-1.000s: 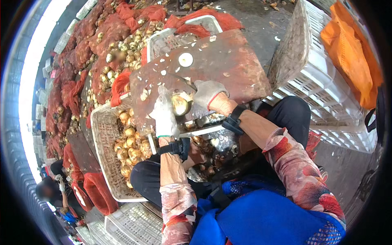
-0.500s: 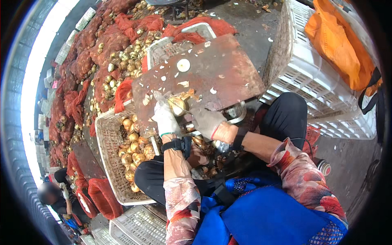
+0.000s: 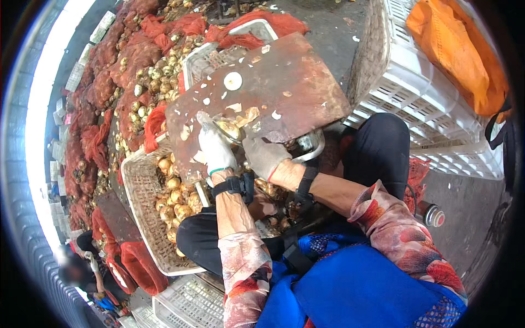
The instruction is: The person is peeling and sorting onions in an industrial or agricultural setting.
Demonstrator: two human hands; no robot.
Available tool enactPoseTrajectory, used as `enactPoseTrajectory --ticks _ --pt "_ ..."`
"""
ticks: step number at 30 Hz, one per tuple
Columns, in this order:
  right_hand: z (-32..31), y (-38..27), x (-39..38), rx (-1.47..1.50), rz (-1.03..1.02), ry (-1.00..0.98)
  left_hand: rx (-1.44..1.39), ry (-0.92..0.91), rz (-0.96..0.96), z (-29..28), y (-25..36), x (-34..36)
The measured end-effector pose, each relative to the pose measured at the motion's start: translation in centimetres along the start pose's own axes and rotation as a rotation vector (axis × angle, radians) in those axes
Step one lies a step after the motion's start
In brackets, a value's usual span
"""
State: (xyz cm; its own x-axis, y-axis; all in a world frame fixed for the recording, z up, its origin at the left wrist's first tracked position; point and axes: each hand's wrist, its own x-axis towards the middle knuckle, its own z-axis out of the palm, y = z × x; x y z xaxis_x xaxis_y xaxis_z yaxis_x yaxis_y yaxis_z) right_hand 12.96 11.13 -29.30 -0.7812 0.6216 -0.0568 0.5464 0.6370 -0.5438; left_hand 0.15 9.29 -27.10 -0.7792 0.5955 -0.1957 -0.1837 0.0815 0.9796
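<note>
From afar, I am grasping an onion in the left hand over a board, the right hand clenching a knife that could be slipping toward the left (a rolling onion being the likely cause).

An orange bag drapes over stacked white crates at right.

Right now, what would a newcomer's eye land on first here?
Probably the bright orange fabric draped over the stacked white crates at the upper right. Next, mid-picture, the gloved left hand holding a pale onion at the stained brown board, with the gloved right hand close beside it. Red mesh sacks heap up at the upper left.
</note>
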Motion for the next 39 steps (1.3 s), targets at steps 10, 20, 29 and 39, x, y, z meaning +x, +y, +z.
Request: enactPoseTrajectory --ticks 10,20,29,39 --pt "-0.2 0.8 -1.0 0.11 -0.036 0.053 -0.019 0.123 -0.124 2.0 2.5 -1.3" --pt "-0.8 0.5 0.0 0.141 0.059 -0.054 0.005 0.024 -0.118 1.6 1.9 -0.9" --pt "-2.1 -1.2 0.9 0.245 0.222 -0.11 0.048 -0.012 -0.031 1.4 0.9 0.2" --pt "-1.8 2.2 -0.9 0.481 0.243 -0.204 0.133 -0.031 -0.117 0.8 0.7 -0.1"
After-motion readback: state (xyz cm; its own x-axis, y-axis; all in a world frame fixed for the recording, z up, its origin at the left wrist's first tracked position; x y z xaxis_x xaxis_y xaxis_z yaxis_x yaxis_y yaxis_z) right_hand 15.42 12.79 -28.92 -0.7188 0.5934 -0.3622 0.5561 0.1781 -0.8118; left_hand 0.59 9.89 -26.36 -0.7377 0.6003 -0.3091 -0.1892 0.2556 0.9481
